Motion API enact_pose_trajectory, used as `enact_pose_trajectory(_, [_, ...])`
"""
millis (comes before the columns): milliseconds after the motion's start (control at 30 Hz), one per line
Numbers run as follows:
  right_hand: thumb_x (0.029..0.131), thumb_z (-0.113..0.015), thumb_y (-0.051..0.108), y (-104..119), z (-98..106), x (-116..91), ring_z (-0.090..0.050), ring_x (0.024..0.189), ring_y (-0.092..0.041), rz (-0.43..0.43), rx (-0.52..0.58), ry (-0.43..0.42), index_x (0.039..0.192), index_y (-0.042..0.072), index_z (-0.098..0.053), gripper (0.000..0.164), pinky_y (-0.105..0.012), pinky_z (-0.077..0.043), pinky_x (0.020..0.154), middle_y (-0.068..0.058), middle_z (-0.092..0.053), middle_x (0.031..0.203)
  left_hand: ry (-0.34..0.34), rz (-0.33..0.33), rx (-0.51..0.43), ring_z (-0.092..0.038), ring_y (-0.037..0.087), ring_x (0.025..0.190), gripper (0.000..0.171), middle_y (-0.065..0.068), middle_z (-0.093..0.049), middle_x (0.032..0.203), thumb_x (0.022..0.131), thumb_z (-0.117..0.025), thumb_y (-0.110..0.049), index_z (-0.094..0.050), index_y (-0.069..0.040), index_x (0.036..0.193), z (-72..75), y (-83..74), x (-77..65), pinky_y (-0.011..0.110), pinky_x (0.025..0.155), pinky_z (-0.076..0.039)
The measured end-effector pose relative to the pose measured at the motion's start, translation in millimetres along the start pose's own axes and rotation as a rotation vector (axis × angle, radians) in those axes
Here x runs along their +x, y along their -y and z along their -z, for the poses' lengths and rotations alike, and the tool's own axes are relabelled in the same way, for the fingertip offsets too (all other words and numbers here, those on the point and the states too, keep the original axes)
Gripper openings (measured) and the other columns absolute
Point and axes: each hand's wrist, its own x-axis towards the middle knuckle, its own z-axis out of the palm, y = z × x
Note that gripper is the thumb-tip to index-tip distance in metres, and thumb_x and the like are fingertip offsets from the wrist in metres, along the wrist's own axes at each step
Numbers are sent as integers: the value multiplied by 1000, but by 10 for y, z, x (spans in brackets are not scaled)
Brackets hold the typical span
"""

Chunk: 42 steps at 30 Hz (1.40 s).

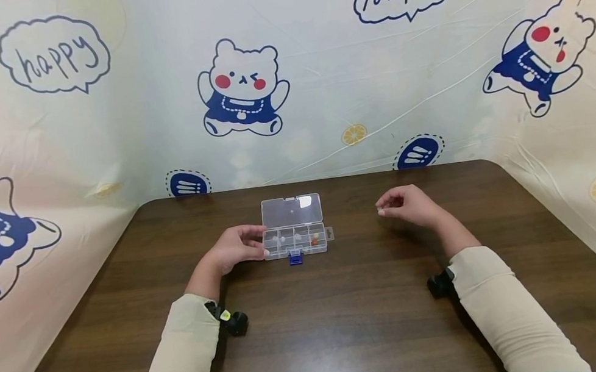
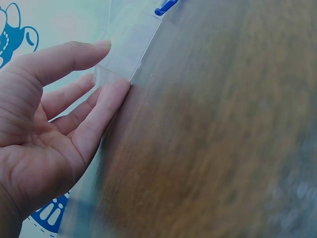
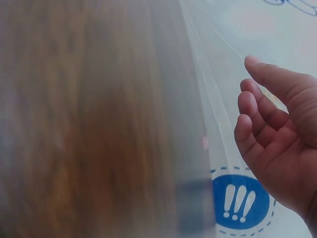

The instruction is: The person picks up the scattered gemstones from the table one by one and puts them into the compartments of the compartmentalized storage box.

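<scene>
A clear plastic compartment box (image 1: 296, 252) lies on the table with its lid (image 1: 284, 213) tipped back and its blue latch (image 1: 296, 258) at the front. Small whitish pieces and orange pieces (image 1: 314, 239) sit in some compartments. The left hand (image 1: 233, 247) holds the box by its left end, thumb and fingers around the corner; the left wrist view shows the fingers (image 2: 111, 96) against the edge. To the right of the box, the right hand (image 1: 409, 205) is curled above the table, pinching a small whitish piece (image 1: 381, 212). Its kind is too small to tell.
The brown wooden table (image 1: 314, 331) runs back to a printed cloth (image 1: 319, 85) with bears and lettering, which also rises at both sides. A clear hanging tab (image 1: 330, 233) sticks out from the box's right end. Dark wrist cameras (image 1: 236, 324) sit at both cuffs.
</scene>
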Motion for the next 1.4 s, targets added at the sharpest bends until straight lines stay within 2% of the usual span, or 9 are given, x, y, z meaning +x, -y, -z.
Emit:
enact_pose_trajectory(267, [86, -76, 18, 167, -65, 7, -56, 82, -22, 41, 14, 17, 102, 7, -74, 20, -33, -50, 72, -3, -68, 90, 14, -1, -22, -59, 26, 98, 68, 24, -52, 134, 77, -80, -1, -50, 3, 138, 4, 4, -5, 27, 78, -55])
enact_pose_trajectory(500, [87, -76, 17, 248, -99, 19, -56, 81, -22, 55, 24, 27, 103, 6, -73, 20, -32, -51, 71, -3, -68, 90, 37, -2, -31, -59, 26, 96, 65, 29, -50, 133, 78, -76, 5, -48, 8, 137, -22, -277, -186, 26, 77, -55])
enact_pose_trajectory(633, [87, -76, 16, 272, -142, 24, -56, 80, -22, 63, 32, 17, 102, 6, -74, 19, -32, -51, 70, -3, -68, 89, 37, 4, -31, -59, 26, 96, 65, 29, -50, 134, 78, -76, 5, -48, 8, 137, -27, -296, -202, 26, 76, -55])
enact_pose_trajectory(767, [87, -76, 15, 299, -195, 30, -57, 78, -22, 82, 55, 4, 99, 8, -74, 14, -31, -50, 66, -3, -67, 86, 39, 5, -25, -59, 26, 96, 65, 29, -49, 134, 79, -76, 5, -48, 8, 138, -23, -277, -180, 26, 77, -55])
enact_pose_trajectory(1033, [86, -76, 15, 432, -295, 44, -56, 77, -23, 103, 91, 27, 99, 9, -74, 15, -32, -50, 66, -2, -67, 86, 19, 3, -24, -59, 25, 97, 69, 26, -50, 135, 77, -79, 1, -49, 4, 139, 5, -23, -10, 27, 76, -55])
enact_pose_trajectory(1400, [86, -76, 18, 644, -455, 84, -56, 77, -23, 136, 105, 69, 100, 12, -74, 15, -34, -50, 68, 0, -68, 88, 0, -7, -13, -59, 26, 98, 68, 22, -53, 132, 76, -82, -2, -53, 1, 136, -6, 16, 10, 28, 78, -55])
